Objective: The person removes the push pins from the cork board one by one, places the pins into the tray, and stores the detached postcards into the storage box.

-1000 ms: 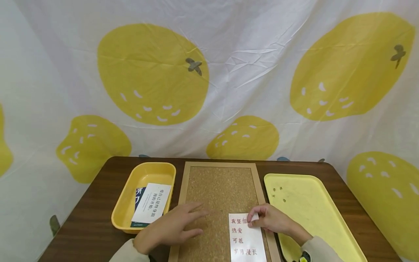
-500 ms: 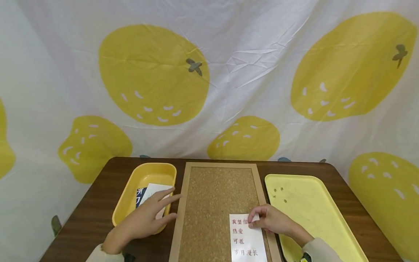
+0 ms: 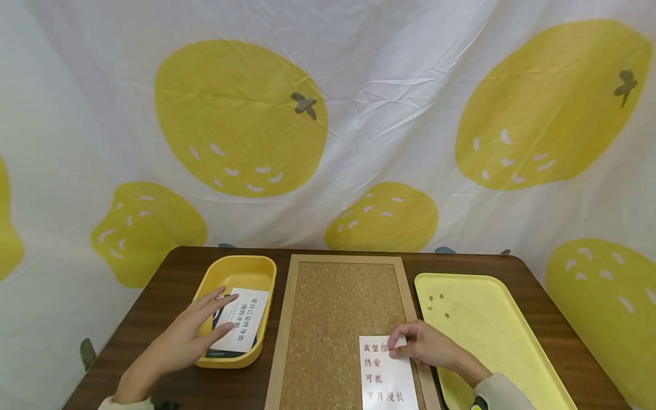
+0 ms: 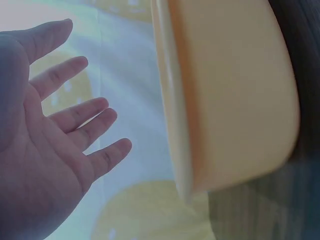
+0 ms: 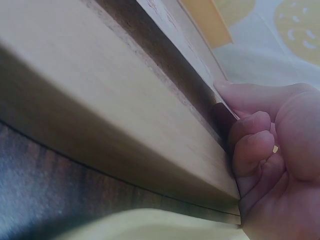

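Observation:
My right hand [image 3: 430,344] pinches a white card with red printed characters [image 3: 386,376] near its top right corner, over the lower right of a framed corkboard [image 3: 338,302]. In the right wrist view, the thumb presses the card's face and the curled fingers [image 5: 252,145] sit at the board's wooden frame [image 5: 115,105]. My left hand [image 3: 176,339] is spread over the left side of an orange-yellow plastic basket [image 3: 253,263]. Inside it, a white card with black characters [image 3: 246,327] lies over a dark blue-green one. The left wrist view shows nothing in that palm [image 4: 45,150].
A pale yellow tray [image 3: 492,336] lies right of the corkboard, with several small pushpin-like pieces [image 3: 441,296] at its far left. All of it stands on a dark wooden table [image 3: 148,319]. A lemon-print curtain [image 3: 359,142] hangs behind.
My left hand has moved left from above the corkboard to over the basket, its fingers spread. My right hand has stayed in place, pinching the red-lettered card.

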A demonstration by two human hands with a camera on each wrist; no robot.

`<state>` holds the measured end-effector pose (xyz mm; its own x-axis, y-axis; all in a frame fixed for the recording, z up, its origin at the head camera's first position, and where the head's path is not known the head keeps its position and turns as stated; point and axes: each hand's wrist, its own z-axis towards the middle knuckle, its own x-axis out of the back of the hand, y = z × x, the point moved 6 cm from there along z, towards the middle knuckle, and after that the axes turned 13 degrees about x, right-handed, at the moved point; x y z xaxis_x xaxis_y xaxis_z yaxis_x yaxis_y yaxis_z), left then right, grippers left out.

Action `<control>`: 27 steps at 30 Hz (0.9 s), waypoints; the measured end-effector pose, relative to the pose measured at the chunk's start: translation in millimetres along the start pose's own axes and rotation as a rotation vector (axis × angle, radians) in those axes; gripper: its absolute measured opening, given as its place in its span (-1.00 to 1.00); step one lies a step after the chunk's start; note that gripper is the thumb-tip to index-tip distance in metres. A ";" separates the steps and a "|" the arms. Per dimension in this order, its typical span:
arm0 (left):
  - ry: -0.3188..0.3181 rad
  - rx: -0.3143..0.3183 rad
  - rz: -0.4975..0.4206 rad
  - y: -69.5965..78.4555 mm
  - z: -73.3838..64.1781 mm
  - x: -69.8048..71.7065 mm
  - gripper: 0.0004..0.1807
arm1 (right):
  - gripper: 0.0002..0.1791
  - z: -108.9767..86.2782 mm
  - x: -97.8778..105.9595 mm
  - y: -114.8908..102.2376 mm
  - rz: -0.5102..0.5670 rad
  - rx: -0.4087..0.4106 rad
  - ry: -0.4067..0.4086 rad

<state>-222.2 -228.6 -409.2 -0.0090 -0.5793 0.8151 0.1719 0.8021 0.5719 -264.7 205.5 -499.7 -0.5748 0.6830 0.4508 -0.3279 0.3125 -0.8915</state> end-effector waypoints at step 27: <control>-0.166 0.384 -0.137 -94.9 6.4 -1.4 -0.23 | -0.87 -0.3 -0.4 -3.1 0.024 0.007 0.009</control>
<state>-244.8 -303.0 -464.1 -0.1698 -0.6778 0.7153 -0.2202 0.7336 0.6429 -263.3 204.5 -497.0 -0.5759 0.6960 0.4288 -0.3192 0.2914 -0.9018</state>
